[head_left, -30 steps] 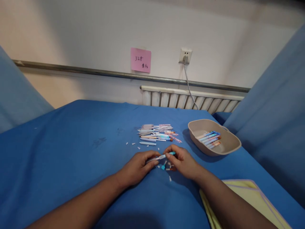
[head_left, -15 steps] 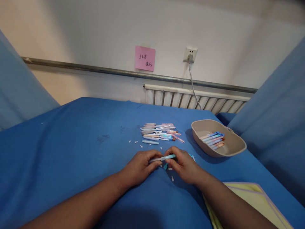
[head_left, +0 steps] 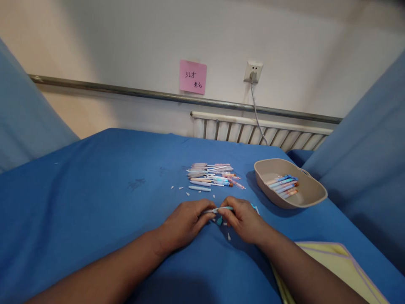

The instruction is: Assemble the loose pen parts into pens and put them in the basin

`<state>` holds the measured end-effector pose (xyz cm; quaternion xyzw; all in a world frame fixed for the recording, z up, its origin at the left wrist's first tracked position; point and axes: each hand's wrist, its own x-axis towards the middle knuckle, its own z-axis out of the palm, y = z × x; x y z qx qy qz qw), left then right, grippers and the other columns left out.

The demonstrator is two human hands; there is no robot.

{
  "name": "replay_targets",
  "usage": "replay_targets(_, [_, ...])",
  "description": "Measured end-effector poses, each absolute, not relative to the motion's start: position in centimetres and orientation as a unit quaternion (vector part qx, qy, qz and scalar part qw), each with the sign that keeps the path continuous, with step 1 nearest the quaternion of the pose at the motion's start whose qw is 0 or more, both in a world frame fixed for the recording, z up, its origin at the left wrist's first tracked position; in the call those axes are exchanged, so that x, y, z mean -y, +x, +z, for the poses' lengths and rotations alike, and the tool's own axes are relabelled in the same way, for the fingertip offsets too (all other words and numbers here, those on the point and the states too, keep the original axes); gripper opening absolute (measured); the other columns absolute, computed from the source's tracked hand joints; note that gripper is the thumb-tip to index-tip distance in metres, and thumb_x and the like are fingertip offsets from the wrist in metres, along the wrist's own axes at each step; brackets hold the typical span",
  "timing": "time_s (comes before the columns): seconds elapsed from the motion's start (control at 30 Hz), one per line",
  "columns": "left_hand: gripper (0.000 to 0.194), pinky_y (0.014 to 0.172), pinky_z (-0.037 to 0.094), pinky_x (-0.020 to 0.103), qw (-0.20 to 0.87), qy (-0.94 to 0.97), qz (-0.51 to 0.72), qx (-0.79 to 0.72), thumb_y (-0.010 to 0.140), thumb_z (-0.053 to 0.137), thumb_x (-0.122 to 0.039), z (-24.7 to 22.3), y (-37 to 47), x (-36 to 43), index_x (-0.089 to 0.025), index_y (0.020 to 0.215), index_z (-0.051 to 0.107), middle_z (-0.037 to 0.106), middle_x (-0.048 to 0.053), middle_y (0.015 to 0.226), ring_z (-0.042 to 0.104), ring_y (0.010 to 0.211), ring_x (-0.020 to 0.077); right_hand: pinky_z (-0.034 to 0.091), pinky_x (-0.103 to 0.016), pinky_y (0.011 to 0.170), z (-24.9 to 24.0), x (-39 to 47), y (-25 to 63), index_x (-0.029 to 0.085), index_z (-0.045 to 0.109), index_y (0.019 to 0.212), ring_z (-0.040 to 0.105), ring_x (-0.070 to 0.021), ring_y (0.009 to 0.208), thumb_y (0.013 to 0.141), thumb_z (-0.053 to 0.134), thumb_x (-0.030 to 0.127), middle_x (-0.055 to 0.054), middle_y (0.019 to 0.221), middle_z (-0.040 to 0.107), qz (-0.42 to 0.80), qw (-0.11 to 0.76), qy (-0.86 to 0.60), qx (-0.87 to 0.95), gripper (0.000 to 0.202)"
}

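Between my two hands lies a slim pen (head_left: 216, 210), pale at the left and light teal at the right. My left hand (head_left: 187, 221) pinches its pale end between thumb and fingers. The teal end is gripped by my right hand (head_left: 242, 219), whose fingers partly cover it. Just below the pen, a small teal piece (head_left: 220, 221) rests on the blue cloth. Tiny white tips (head_left: 229, 237) are scattered around the hands. Beyond them lies a pile of pen parts (head_left: 210, 174), with barrels, white refills and clear or coloured pieces.
A beige basket (head_left: 262, 185) holding several pens stands at the right. A yellow cloth (head_left: 332, 266) with a purple edge lies at the lower right. Behind the blue-covered table (head_left: 104, 177) are a radiator (head_left: 234, 131) and a metal rail (head_left: 142, 94). Blue curtains (head_left: 357, 139) hang on both sides.
My right hand has shifted slightly, its thumb and fingers now covering more of the pen's middle. Both hands keep hold of the pen; the surroundings are unchanged.
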<state>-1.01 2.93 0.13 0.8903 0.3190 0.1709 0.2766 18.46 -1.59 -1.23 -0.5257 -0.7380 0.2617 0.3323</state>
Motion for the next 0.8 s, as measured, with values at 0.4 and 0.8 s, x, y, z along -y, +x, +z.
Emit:
replay_targets(0.4, [0.025,0.075,0.043,0.026,0.299,0.883,0.18,-0.314,0.093,0.04,-0.035,0.46,-0.8,-2.81,-0.022,0.101,0.059,0.067,0.003,0.096,0.06,0.086,0.0184,0.039,-0.023,0.061,-0.65,1.93,18.44,0.02,0.053,0.089,0.054,-0.0127,0.067,0.085,0.053,0.024,0.001,0.076,0.06,0.287,0.387,-0.509,0.713,0.006])
replay_targets(0.8, [0.021,0.079,0.044,0.027,0.318,0.868,0.192,-0.329,0.088,0.051,-0.032,0.05,-1.06,-2.75,-0.024,0.106,0.057,0.068,0.002,0.103,0.063,0.092,0.0188,0.038,-0.025,0.061,-1.26,1.53,18.73,0.02,0.061,0.081,0.056,-0.0143,0.064,0.089,0.05,0.029,-0.001,0.068,0.063,0.218,0.334,-0.509,0.762,0.016])
